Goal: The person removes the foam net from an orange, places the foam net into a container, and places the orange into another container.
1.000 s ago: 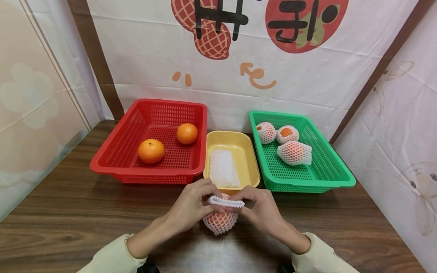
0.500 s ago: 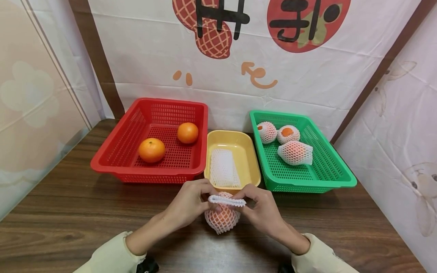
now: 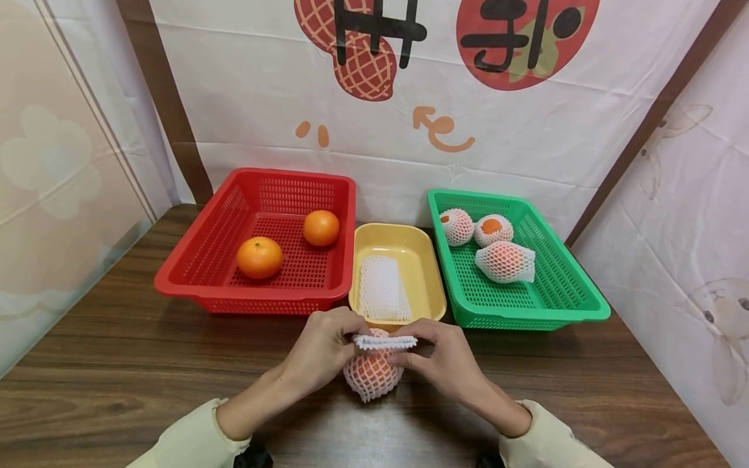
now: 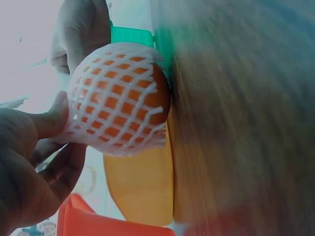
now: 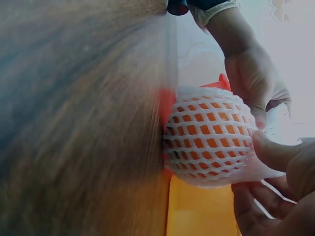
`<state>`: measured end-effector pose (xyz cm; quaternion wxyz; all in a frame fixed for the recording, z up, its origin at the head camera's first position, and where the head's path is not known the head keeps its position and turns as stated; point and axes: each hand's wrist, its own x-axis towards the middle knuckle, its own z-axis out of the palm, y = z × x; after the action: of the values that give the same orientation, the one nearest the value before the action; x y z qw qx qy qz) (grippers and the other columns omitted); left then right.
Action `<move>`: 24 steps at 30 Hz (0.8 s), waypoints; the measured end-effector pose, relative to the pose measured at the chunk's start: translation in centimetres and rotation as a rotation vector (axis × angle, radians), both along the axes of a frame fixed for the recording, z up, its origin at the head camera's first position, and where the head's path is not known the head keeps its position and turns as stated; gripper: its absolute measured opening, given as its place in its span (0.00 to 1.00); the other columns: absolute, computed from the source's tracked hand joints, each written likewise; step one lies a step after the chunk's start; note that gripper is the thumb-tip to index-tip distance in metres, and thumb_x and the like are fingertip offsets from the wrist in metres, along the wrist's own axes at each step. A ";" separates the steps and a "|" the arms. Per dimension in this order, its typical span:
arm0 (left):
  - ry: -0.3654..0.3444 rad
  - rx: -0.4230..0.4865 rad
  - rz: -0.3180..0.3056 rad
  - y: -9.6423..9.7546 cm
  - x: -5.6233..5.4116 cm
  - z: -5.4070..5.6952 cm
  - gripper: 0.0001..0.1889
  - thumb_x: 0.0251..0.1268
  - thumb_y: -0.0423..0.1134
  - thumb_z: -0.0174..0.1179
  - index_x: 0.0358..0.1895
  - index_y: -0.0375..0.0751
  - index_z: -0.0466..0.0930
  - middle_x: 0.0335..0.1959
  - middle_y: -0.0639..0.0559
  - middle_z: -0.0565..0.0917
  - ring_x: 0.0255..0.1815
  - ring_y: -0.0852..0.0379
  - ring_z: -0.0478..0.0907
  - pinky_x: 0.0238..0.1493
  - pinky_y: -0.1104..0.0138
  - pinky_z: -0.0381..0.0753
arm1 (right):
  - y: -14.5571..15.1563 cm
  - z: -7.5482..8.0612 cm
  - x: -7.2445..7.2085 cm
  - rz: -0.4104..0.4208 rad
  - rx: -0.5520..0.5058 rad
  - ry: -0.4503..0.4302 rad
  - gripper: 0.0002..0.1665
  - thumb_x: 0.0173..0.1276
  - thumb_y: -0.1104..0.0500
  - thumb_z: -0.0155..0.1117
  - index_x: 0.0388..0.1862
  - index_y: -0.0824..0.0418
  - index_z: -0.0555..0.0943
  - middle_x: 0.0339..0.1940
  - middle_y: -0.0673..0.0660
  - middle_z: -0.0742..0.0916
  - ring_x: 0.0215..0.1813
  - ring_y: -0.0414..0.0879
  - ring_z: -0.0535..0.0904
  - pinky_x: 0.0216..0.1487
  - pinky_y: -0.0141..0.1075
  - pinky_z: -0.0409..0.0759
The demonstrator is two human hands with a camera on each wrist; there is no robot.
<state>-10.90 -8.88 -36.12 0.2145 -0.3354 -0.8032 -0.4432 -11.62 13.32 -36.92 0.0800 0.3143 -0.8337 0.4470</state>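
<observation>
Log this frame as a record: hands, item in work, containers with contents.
left hand: pinches net's left edge
right hand: pinches net's right edge
item: orange in white foam net, between the hands, on table
red basket: two bare oranges
yellow tray: flat white net sleeves; count unclear
green basket: three netted oranges
</observation>
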 end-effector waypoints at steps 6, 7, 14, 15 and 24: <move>-0.008 -0.011 -0.012 0.2 0.0 0.1 0.15 0.40 0.20 0.71 0.24 0.45 0.81 0.25 0.61 0.78 0.29 0.64 0.73 0.28 0.69 0.76 | 0.0 0.0 0.1 -0.005 -0.038 0.072 0.08 0.52 0.56 0.77 0.30 0.48 0.86 0.30 0.38 0.85 0.35 0.37 0.82 0.35 0.32 0.80; -0.038 -0.024 -0.010 0.2 0.0 0.1 0.13 0.42 0.24 0.73 0.26 0.45 0.82 0.27 0.61 0.77 0.30 0.64 0.73 0.28 0.68 0.76 | 0.0 0.0 0.1 -0.005 -0.042 0.083 0.08 0.52 0.56 0.77 0.29 0.48 0.85 0.30 0.39 0.85 0.34 0.37 0.82 0.34 0.32 0.80; -0.213 -0.166 -0.019 0.1 0.2 0.4 0.17 0.42 0.41 0.76 0.39 0.46 0.83 0.37 0.60 0.76 0.37 0.61 0.73 0.37 0.62 0.77 | 0.1 -0.3 0.0 -0.015 -0.056 0.124 0.10 0.52 0.59 0.76 0.27 0.51 0.81 0.28 0.40 0.82 0.31 0.36 0.78 0.28 0.31 0.79; -0.220 -0.173 -0.022 0.1 0.2 0.4 0.17 0.42 0.41 0.76 0.38 0.46 0.83 0.37 0.60 0.77 0.36 0.60 0.73 0.36 0.62 0.77 | 0.1 -0.3 0.0 -0.014 -0.055 0.131 0.10 0.53 0.59 0.76 0.27 0.51 0.81 0.28 0.40 0.82 0.31 0.36 0.78 0.28 0.31 0.79; -0.236 -0.105 -0.037 0.2 0.3 0.5 0.11 0.41 0.35 0.76 0.30 0.45 0.84 0.31 0.61 0.77 0.31 0.63 0.74 0.30 0.69 0.78 | 0.1 -0.3 0.0 0.017 -0.017 0.193 0.12 0.53 0.60 0.76 0.28 0.49 0.78 0.30 0.39 0.82 0.34 0.36 0.79 0.33 0.30 0.77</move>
<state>-10.63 -8.72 -35.60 0.0927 -0.3065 -0.8386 -0.4407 -11.65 13.40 -37.26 0.1589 0.3621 -0.8155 0.4226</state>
